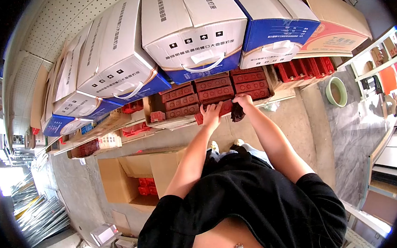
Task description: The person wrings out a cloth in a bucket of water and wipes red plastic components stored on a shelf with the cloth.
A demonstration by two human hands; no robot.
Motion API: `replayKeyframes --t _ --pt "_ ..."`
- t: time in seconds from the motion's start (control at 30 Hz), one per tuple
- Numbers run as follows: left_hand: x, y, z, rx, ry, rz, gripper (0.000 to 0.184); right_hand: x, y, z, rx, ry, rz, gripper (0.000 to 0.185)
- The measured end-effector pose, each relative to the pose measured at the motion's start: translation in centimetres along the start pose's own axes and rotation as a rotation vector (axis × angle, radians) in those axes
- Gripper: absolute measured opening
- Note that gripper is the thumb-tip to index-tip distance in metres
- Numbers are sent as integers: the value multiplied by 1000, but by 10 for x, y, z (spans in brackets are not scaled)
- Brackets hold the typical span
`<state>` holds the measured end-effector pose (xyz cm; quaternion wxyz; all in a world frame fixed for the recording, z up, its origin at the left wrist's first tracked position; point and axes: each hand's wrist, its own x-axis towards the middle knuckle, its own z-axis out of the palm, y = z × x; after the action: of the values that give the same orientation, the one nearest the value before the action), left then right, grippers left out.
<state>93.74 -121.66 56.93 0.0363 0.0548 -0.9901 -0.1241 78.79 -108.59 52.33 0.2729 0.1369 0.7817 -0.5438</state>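
Note:
My left hand (pixel 212 115) has its fingers bent over a long red plastic box (pixel 226 108), one of the kind with round knockouts, at the front edge of the shelf. At its other end my right hand (pixel 243 101) is closed on a bunched dark cloth (pixel 237 113), which hangs below the fingers against the box. Behind both hands, rows of dusty dark-red boxes (pixel 214 88) lie stacked in an open carton on the shelf. A small loose red piece (pixel 157 116) sits at the carton's left corner.
Large white-and-blue cartons (pixel 193 30) stand along the shelf above. More red boxes (pixel 304 69) lie to the right. On the floor are an open cardboard box (pixel 113 175) with red boxes (pixel 147 187) inside and a green basin (pixel 337 92). Metal strips (pixel 42 221) lie at lower left.

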Motion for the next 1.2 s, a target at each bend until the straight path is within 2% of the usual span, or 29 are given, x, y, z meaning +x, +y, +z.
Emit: replayKeyframes --t 0.17,0.27,0.4,0.5,0.6,0.7,0.8,0.9,0.93,0.97,1.03,1.07,1.17,1.2 --pt "1 -1 -1 10 -23 -10 71 -23 -19 -11 105 -90 120 15" --pt "5 3 -6 18 -86 -43 73 -35 -25 -25 280 -107 153 28" --pt "8 2 -12 21 -181 -50 78 -46 -15 -36 355 -175 49 23" --pt "10 4 -22 -11 -221 -61 80 -53 -7 -48 543 -289 51 20" --pt "11 1 -25 -108 -147 -41 77 -54 2 -50 540 -259 -52 19" --pt "11 -6 -22 -113 -122 10 73 -49 17 -51 462 -264 -200 18" --pt "7 -10 -17 -74 -88 41 73 -50 22 -53 166 -179 -263 14" --pt "3 -11 -16 -15 -93 35 72 -66 18 -53 -337 99 -796 13" --pt "2 -10 -19 0 -118 28 71 -73 15 -55 -373 142 -856 10" --pt "1 -9 -22 15 -143 22 71 -78 11 -55 -407 194 -851 10" --pt "-1 -12 -13 27 -63 27 72 -87 5 -58 -475 297 -838 10" --pt "-1 -12 -8 33 -23 30 73 -90 3 -62 -536 351 -943 8" --pt "-1 -12 -10 44 -64 12 72 -84 1 -65 -366 177 -787 11" --pt "-1 -11 -11 45 -78 6 72 -83 0 -67 -380 174 -877 11"
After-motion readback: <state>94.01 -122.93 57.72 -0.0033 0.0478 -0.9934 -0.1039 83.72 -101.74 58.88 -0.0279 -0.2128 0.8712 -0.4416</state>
